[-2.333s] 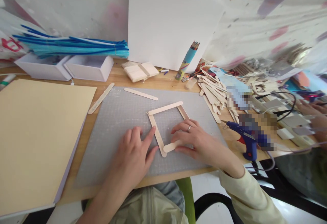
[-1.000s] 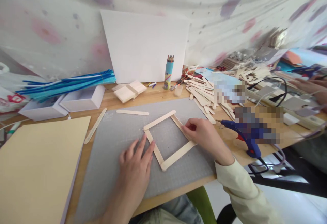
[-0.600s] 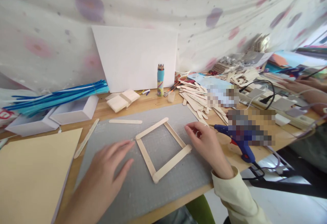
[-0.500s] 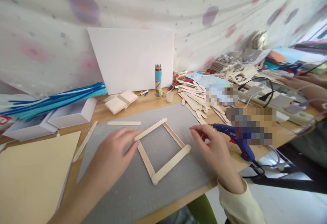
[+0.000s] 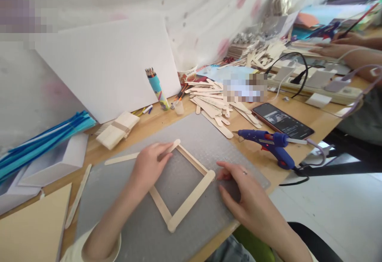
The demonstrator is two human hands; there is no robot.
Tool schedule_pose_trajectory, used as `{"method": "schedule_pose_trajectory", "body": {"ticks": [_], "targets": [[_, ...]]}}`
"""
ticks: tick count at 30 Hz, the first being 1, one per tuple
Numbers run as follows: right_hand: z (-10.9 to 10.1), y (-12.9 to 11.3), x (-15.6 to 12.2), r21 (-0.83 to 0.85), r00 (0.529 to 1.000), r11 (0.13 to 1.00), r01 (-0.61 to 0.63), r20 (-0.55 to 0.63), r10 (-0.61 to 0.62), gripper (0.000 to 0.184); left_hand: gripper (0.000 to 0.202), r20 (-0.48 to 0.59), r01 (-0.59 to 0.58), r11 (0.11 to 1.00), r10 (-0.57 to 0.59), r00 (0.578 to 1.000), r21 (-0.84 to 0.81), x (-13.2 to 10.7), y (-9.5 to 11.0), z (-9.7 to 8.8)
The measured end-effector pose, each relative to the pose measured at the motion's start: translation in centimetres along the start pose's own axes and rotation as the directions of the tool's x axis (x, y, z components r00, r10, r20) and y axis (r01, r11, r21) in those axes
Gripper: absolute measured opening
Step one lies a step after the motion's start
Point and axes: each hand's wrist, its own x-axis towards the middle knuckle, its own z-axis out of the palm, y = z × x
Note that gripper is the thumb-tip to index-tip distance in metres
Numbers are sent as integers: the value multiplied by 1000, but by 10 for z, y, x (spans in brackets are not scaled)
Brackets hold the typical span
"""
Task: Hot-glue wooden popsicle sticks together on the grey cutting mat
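A four-sided frame of wooden craft sticks [image 5: 192, 201] lies on the grey cutting mat [image 5: 125, 198], its corners overlapping. My left hand [image 5: 152, 162] reaches over the upper left side, thumb and fingers closed round that stick near the top corner and covering much of it. Just right of the frame's right corner, my right hand [image 5: 243, 192] is open, fingers apart and holding nothing. A loose craft stick [image 5: 121, 159] lies partly behind my left hand. The blue glue gun [image 5: 265, 140] rests on its side to the right, its nozzle toward the stick pile.
A heap of craft sticks [image 5: 213, 102] spreads beyond the mat. A phone [image 5: 282, 120] and a power strip [image 5: 334, 90] with cables sit at the right. Pencils in a tube [image 5: 158, 90] and a banded stick bundle [image 5: 117, 130] stand behind. Another person's hands [image 5: 340, 53] are far right.
The view has swung right. My left hand has slid along the upper left stick toward the top corner. My right hand has lowered beside the right corner, its fingers spreading.
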Motion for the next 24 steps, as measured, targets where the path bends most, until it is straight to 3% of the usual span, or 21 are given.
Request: {"method": "schedule_pose_trajectory", "body": {"ticks": [7,11,13,18,21,24], "targets": [[-16,-7,-17,75,999,997,-22,39,19,36,28,60,-41,996,46,997,-75,-5,7,-3],[-21,-3,-3,-52,999,998,-34,-38,32,11,27,92,-58,984,74,993,-166,-6,11,-1],[-19,-2,8,-132,1000,991,20,2,-20,7,26,118,-61,977,87,989,-206,-6,14,0],[-9,-10,12,-79,993,995,57,107,-48,13,27,172,-92,952,147,974,-290,-10,23,3],[-6,-12,3,29,996,996,84,30,-85,13,26,165,-158,944,212,963,-290,-13,25,5],[0,-11,2,88,974,970,226,-36,-223,21,23,121,-226,936,266,956,-271,-14,24,7]]}}
